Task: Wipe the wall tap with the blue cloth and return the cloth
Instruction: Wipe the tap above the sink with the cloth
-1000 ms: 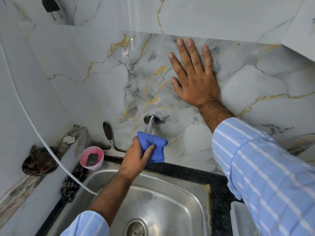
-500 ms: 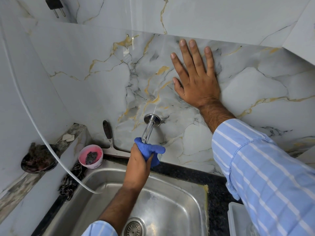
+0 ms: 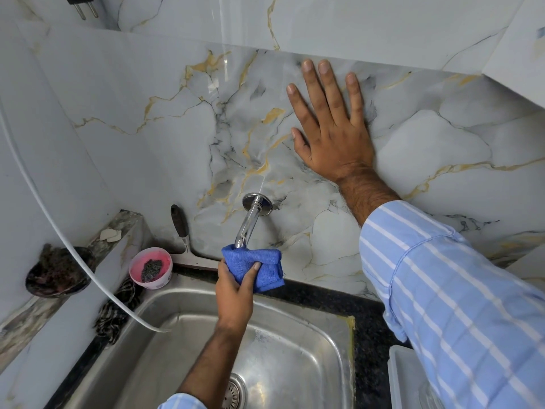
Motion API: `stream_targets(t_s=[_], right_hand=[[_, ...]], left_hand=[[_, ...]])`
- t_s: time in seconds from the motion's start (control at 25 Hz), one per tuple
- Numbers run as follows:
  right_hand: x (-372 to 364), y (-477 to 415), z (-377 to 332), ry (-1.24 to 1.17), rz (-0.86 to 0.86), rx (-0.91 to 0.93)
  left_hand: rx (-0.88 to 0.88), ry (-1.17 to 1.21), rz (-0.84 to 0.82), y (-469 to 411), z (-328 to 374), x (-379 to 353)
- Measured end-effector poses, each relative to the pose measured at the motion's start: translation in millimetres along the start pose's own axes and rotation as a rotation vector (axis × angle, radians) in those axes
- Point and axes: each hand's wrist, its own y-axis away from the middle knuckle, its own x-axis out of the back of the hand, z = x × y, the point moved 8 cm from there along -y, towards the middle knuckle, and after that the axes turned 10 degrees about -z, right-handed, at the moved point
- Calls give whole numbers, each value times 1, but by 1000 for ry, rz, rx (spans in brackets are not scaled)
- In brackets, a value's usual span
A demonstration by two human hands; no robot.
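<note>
Since half a second ago, the blue cloth [image 3: 256,268] has been slid a little farther down the wall tap [image 3: 249,224], and more of it is now spread out to the right of the spout. The cloth is gripped by the left hand [image 3: 235,286], the thumb laid across its front, and it is wrapped around the lower end of the chrome spout; the spout's tip is hidden, so whether it is fully covered cannot be told. The right hand [image 3: 331,125] is pressed flat and empty against the marble wall [image 3: 442,149], fingers spread, above and right of the tap. Below, the steel sink [image 3: 280,349] is seen, with a pink bowl [image 3: 151,268] at its back left corner.
</note>
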Motion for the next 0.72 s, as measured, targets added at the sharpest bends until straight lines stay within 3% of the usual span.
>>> stream_targets(t_s=[0.16, 0.36, 0.56, 0.72], right_hand=[[1, 1, 3, -9, -10, -10], [1, -1, 3, 2, -15, -11], [0, -1, 1, 5, -28, 6], [2, -1, 1, 0, -76, 19]], left_hand=[[101, 358, -199, 1, -7, -9], [238, 577, -388, 4, -19, -12], [392, 428, -460, 40, -65, -12], [383, 174, -519, 57, -61, -20]])
